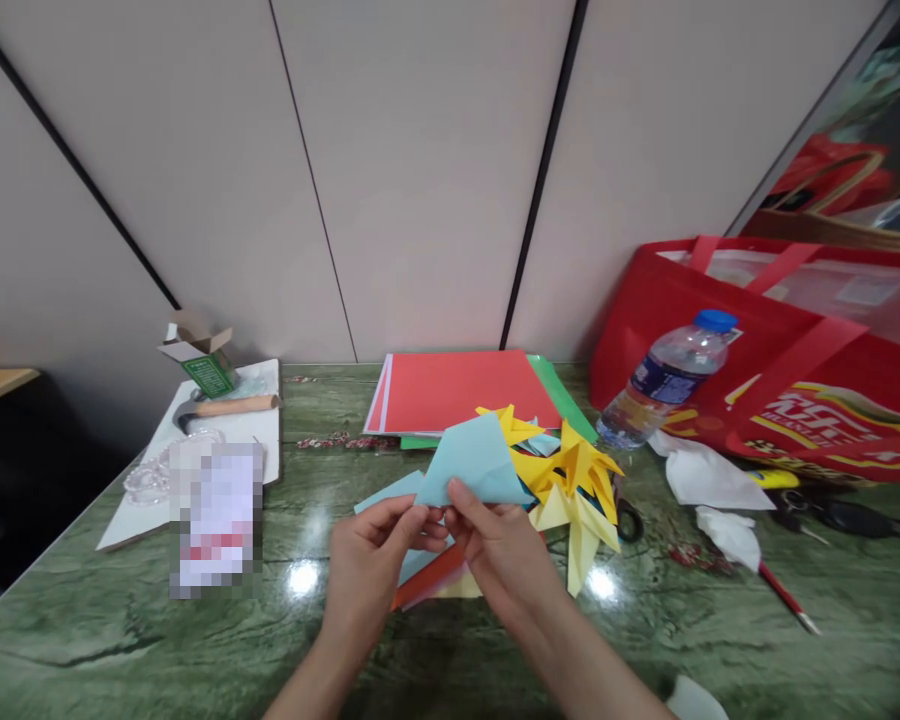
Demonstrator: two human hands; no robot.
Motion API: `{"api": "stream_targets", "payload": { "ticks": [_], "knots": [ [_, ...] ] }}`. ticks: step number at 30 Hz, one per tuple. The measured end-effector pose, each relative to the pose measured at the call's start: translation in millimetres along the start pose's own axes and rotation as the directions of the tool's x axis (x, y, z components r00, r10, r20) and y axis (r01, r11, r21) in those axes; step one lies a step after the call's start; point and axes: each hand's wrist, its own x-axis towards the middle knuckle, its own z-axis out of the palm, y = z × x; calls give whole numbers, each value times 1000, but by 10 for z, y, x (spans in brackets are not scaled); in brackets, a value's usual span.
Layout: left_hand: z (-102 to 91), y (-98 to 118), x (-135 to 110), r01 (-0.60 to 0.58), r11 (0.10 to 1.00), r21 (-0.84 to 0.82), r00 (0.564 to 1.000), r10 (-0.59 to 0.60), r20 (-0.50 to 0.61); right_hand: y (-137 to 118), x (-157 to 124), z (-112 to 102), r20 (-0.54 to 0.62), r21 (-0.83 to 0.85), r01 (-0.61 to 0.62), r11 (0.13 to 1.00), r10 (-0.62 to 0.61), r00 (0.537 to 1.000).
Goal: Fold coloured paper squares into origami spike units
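Observation:
A folded sheet of light blue paper (474,462) is held up in front of me, above the table. My left hand (379,550) pinches its lower left corner between thumb and fingertips. With the thumb on its face, my right hand (495,545) grips the lower edge. Below my hands lie more coloured sheets, among them a light blue sheet (390,488) and an orange sheet (427,580), partly covered by the hands. Folded yellow paper flowers (581,465) sit just right of the held paper, with a pale yellow one (570,515) in front.
Behind is a stack of red paper (465,385). At right stand a water bottle (664,380) and a red bag (795,370), with crumpled tissue (727,535) and a red pen (787,598) nearby. At left, a white board (266,440) bears a small sickle (232,405) and an open box (206,370).

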Motion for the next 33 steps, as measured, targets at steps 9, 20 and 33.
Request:
{"api": "stream_targets", "payload": {
  "ticks": [9,20,33],
  "knots": [
    [-76,-71,7,-411,861,298,896,442,-43,-7,-45,1,-9,-7,-41,999,41,999],
    [-178,-93,27,-634,511,581,676,731,95,25,-48,-4,103,-31,-51,998,54,993],
    [-138,-102,36,-539,726,427,796,605,-25,8,-61,31,85,-20,-13,1000,15,996]
  ]
}}
